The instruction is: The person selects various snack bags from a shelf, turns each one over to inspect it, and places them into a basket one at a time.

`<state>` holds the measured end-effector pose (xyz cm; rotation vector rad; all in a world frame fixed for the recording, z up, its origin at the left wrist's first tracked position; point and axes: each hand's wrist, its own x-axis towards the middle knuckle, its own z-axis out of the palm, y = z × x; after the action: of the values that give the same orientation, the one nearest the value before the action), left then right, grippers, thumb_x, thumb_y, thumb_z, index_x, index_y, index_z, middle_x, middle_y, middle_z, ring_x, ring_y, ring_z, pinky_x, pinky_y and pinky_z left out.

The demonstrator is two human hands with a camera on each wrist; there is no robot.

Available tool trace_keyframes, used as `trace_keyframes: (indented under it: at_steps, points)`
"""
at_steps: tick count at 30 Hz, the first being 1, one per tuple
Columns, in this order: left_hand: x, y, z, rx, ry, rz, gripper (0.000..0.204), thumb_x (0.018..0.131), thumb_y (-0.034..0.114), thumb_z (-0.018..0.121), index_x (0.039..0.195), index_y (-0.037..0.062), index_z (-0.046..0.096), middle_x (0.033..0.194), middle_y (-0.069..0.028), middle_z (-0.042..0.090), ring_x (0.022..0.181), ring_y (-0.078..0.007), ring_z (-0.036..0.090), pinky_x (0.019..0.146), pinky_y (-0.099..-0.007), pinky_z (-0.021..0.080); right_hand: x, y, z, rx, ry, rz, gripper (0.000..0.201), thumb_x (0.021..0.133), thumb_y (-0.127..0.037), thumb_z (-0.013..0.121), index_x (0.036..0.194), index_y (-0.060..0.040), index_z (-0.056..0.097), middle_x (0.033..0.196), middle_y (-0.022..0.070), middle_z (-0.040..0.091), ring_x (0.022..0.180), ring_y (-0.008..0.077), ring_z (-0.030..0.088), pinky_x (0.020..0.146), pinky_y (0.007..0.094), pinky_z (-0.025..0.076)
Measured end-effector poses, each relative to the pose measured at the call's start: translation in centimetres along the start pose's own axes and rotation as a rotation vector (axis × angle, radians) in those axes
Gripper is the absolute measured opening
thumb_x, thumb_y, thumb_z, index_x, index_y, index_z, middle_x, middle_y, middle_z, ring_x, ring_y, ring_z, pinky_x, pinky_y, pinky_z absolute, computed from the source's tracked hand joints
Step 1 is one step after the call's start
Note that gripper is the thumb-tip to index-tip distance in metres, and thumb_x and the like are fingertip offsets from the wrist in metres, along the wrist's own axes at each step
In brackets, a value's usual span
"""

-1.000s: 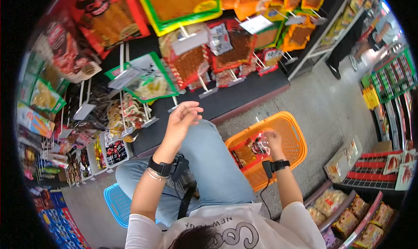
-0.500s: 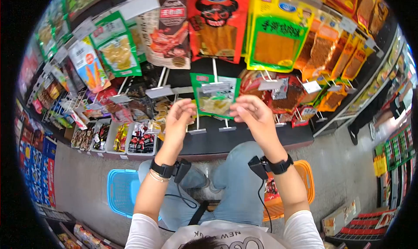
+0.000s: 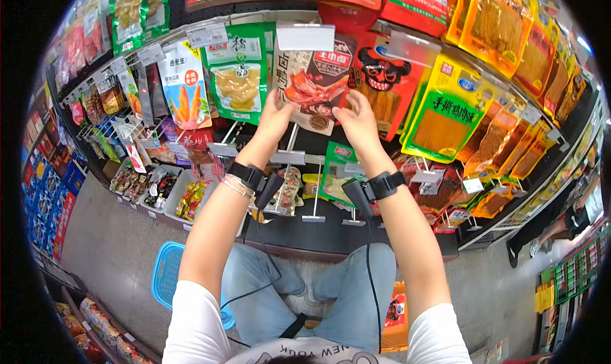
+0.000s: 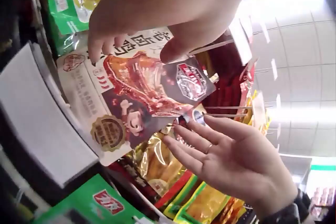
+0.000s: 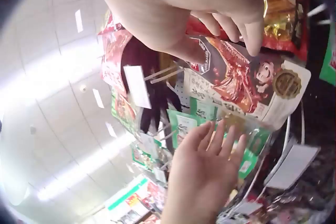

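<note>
A brown and cream snack pouch point(image 3: 321, 71) with a picture of red-brown meat hangs on the rack, a white price tag over its top. My left hand point(image 3: 274, 123) is at its left edge and my right hand point(image 3: 359, 123) at its right edge. In the left wrist view, the right hand point(image 4: 239, 163) has straight fingers, tips right at the edge of the pouch point(image 4: 144, 85). The right wrist view shows the left hand point(image 5: 205, 169) with its fingers extended by the pouch's other edge.
Green pouches point(image 3: 238, 77) hang to the left, a red pouch point(image 3: 388, 84) and a yellow-green pouch point(image 3: 442, 112) to the right. Hook rods with price tags jut out below. On the floor stand a blue basket point(image 3: 167, 272) and an orange basket point(image 3: 398, 335) holding a red packet.
My right hand has come up out of the orange basket, and both hands have risen to the brown pouch on the rack. The head view has tilted up toward the shelves.
</note>
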<state>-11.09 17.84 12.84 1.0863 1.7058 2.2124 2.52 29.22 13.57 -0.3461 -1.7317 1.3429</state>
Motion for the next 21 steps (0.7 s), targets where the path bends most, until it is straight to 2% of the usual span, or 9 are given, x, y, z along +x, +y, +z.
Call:
trace_keyframes:
  at_steps: [3, 5, 7, 8, 9, 11, 14, 18, 21]
  points:
    - [1.0, 1.1, -0.4, -0.033, -0.08, -0.135, 0.048, 0.084, 0.011, 0.056, 0.126, -0.0051, 0.039, 0.117, -0.0139, 0.055, 0.106, -0.0188, 0.052, 0.091, -0.0294, 0.039, 1.9, 1.8, 0.8, 0.086, -0.061, -0.001, 0.066, 0.077, -0.013, 0.068, 0.13, 0.0039, 0.033, 0.132, 0.0223, 0.042, 0.117, 0.0276, 0.048, 0.096, 0.0356, 0.04]
    - [1.8, 1.5, -1.1, -0.032, -0.209, -0.193, 0.071, 0.084, 0.019, 0.055, 0.139, -0.009, 0.019, 0.14, -0.0198, 0.034, 0.129, -0.0242, 0.033, 0.106, -0.03, 0.025, 3.3, 3.0, 1.2, 0.131, -0.088, 0.003, 0.058, 0.078, -0.008, 0.066, 0.126, 0.0035, 0.036, 0.122, 0.019, 0.052, 0.104, 0.0235, 0.056, 0.086, 0.0326, 0.046]
    - [2.6, 0.9, -1.1, -0.052, -0.227, -0.165, 0.072, 0.085, 0.02, 0.056, 0.139, -0.0087, 0.018, 0.14, -0.0194, 0.035, 0.129, -0.0241, 0.033, 0.105, -0.03, 0.026, 3.4, 1.2, 1.7, 0.156, -0.097, 0.063, 0.053, 0.079, -0.006, 0.064, 0.125, 0.0032, 0.037, 0.114, 0.0169, 0.057, 0.095, 0.0203, 0.06, 0.079, 0.0298, 0.049]
    - [3.5, -0.2, -1.2, -0.039, -0.247, -0.168, 0.075, 0.085, 0.022, 0.056, 0.14, -0.008, 0.015, 0.14, -0.0197, 0.034, 0.128, -0.0239, 0.034, 0.105, -0.0304, 0.026, 3.9, 1.6, 1.8, 0.128, -0.066, 0.012, 0.042, 0.08, -0.005, 0.065, 0.117, 0.0022, 0.046, 0.101, 0.0121, 0.062, 0.082, 0.0155, 0.062, 0.069, 0.0265, 0.05]
    - [3.2, 0.8, -0.9, 0.029, -0.2, -0.181, 0.078, 0.086, 0.025, 0.057, 0.141, -0.0066, 0.011, 0.143, -0.0201, 0.029, 0.131, -0.0249, 0.03, 0.106, -0.0311, 0.023, 4.4, 1.6, 1.9, 0.118, -0.08, 0.025, 0.039, 0.08, -0.005, 0.066, 0.114, 0.0021, 0.048, 0.099, 0.0113, 0.063, 0.082, 0.0149, 0.062, 0.07, 0.0263, 0.05]
    - [4.9, -1.3, -1.6, -0.027, -0.297, -0.187, 0.083, 0.086, 0.028, 0.057, 0.142, -0.0054, 0.006, 0.146, -0.0203, 0.021, 0.134, -0.026, 0.024, 0.109, -0.0314, 0.019, 5.1, 1.6, 2.0, 0.098, -0.11, 0.056, 0.033, 0.079, -0.007, 0.068, 0.108, 0.0021, 0.053, 0.096, 0.0097, 0.064, 0.082, 0.0137, 0.061, 0.07, 0.026, 0.049]
    - [4.5, -0.5, -1.7, -0.016, -0.24, -0.259, 0.086, 0.086, 0.03, 0.057, 0.142, -0.0042, 0.003, 0.147, -0.0196, 0.019, 0.136, -0.0257, 0.021, 0.109, -0.0314, 0.017, 6.2, 1.9, 2.2, 0.126, -0.133, 0.111, 0.03, 0.08, -0.01, 0.069, 0.105, 0.0008, 0.058, 0.1, 0.0087, 0.064, 0.083, 0.0133, 0.061, 0.072, 0.0263, 0.048]
    - [4.1, -0.4, -2.1, -0.093, -0.313, -0.266, 0.085, 0.086, 0.026, 0.059, 0.143, -0.002, 0.002, 0.145, -0.0176, 0.024, 0.133, -0.0237, 0.026, 0.108, -0.0311, 0.021, 6.1, 2.0, 2.4, 0.122, -0.098, 0.1, 0.028, 0.083, -0.013, 0.066, 0.105, 0.0018, 0.06, 0.101, 0.0071, 0.065, 0.085, 0.0129, 0.06, 0.075, 0.0267, 0.047]
    - [3.5, -1.8, -2.2, -0.091, -0.348, -0.161, 0.083, 0.086, 0.023, 0.059, 0.144, 0.0004, 0.004, 0.143, -0.015, 0.029, 0.129, -0.0216, 0.031, 0.106, -0.0302, 0.024, 5.2, 1.0, 2.2, 0.093, -0.077, 0.094, 0.026, 0.086, -0.015, 0.063, 0.106, 0.0021, 0.059, 0.102, 0.0068, 0.064, 0.086, 0.0123, 0.059, 0.077, 0.0263, 0.046]
